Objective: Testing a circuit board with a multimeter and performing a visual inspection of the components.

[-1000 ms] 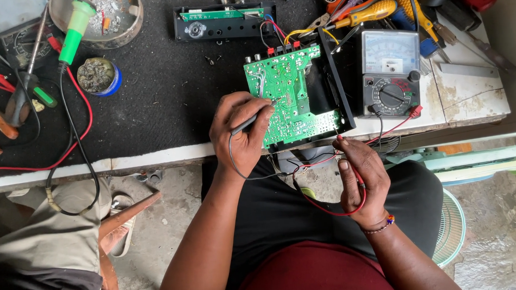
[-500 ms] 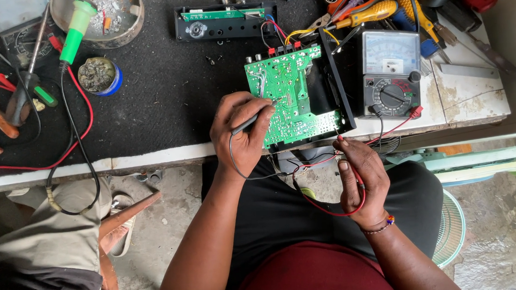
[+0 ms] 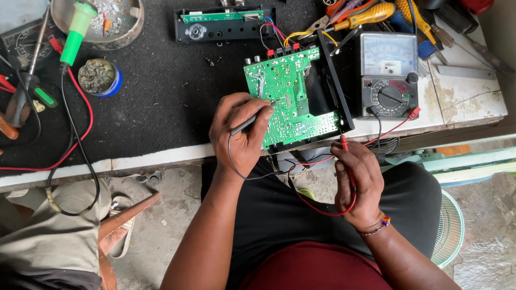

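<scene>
Your left hand (image 3: 241, 131) pinches the black probe (image 3: 251, 121) pen-style btwn thumb and curled fingers, tip down on the green circuit board (image 3: 285, 100) near its left-middle edge. Vs. 1 s ago that hand has barely moved; the probe tip sits at about the same spot on the board. Your right hand (image 3: 357, 178) is closed around the red probe (image 3: 344, 142), fingers wrapped and pressed together, tip pointing up and touching the board's lower right corner at the bench edge; same grip and place as before, w/ the red lead looping under the wrist. The board lies copper side up, propped in its black housing (image 3: 330, 89) at the front of the bench, just left of the analog multimeter (image 3: 389, 75), which hasn't shifted. Can't tell the needle reading. Behind the board sits the black front panel (image 3: 218, 25), joined by coloured wires. Further left on the black mat (image 3: 163, 103): green-handled soldering iron (image 3: 77, 25), a small blue tin (image 3: 99, 77), a metal bowl (image 3: 98, 13) – all unmoved. Screwdrivers (image 3: 368, 15) lie behind the meter.
</scene>
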